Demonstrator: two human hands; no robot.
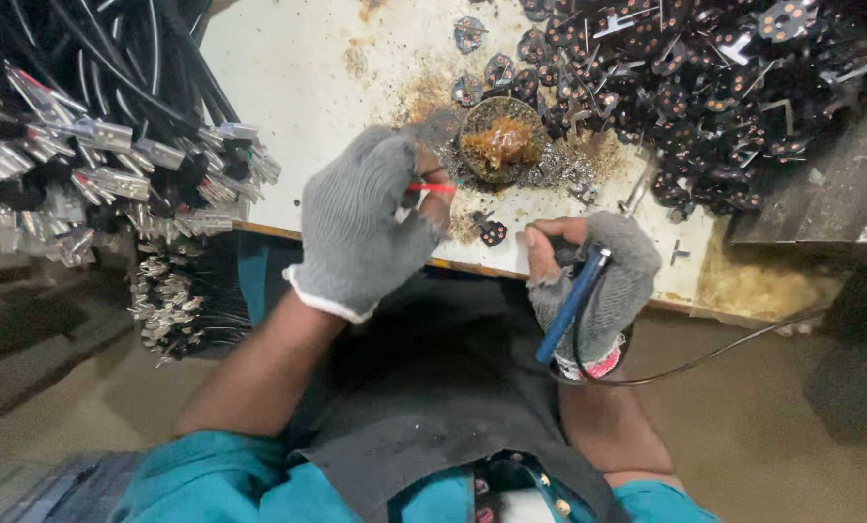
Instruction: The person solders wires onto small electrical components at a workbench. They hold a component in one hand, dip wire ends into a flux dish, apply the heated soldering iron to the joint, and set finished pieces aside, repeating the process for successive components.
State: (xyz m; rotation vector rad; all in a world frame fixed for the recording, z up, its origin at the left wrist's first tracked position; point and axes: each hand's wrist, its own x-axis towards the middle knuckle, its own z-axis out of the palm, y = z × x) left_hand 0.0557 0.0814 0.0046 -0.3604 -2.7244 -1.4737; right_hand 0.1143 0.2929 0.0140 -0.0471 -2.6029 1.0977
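My left hand [366, 218], in a grey knit glove, pinches a thin red wire [432, 188] near the table's front edge. My right hand [598, 281], in a fingerless grey glove, grips a blue-handled soldering iron [571, 302] whose black cord [705, 360] trails off to the right. Between the hands lies a small black round part [492, 230] on the white table [288, 87]. Just beyond it sits a round tin of brown flux [501, 140].
A big heap of black round parts with metal pins [724, 77] fills the table's back right. Bundles of black cables with metal terminals [114, 165] hang at the left. Solder bits [569, 169] litter the stained tabletop. A dark cloth [433, 387] covers my lap.
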